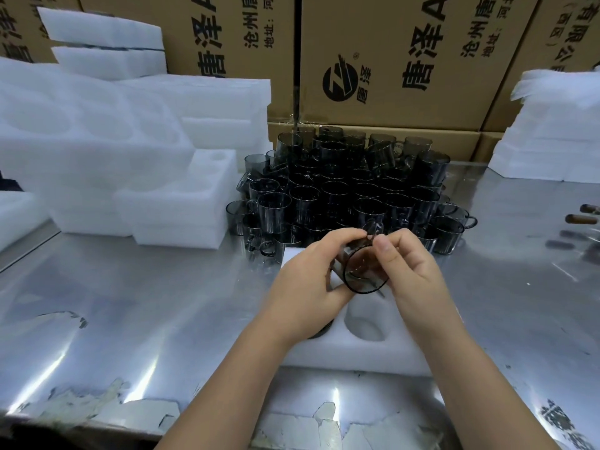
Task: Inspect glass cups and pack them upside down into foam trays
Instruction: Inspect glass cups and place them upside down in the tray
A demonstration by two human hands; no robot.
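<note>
A smoky glass cup (362,266) lies tilted on its side between both hands, its round mouth facing me, above a white foam tray (363,352). My left hand (308,280) grips the cup's left side with curled fingers. From the right, my right hand (409,271) holds the cup, thumb and forefinger pinching near its top edge. The tray has an open round pocket (365,323) below the cup. A dark rim (319,329) shows in the pocket under my left wrist. Behind the hands stands a dense pile of several dark glass cups (350,190).
Stacks of white foam trays (130,151) fill the left side, and more foam (548,134) sits at the right. Brown cardboard boxes (389,60) wall off the back. The steel table (130,303) reflects light. Two brown cylindrical ends (584,216) poke in at the right edge.
</note>
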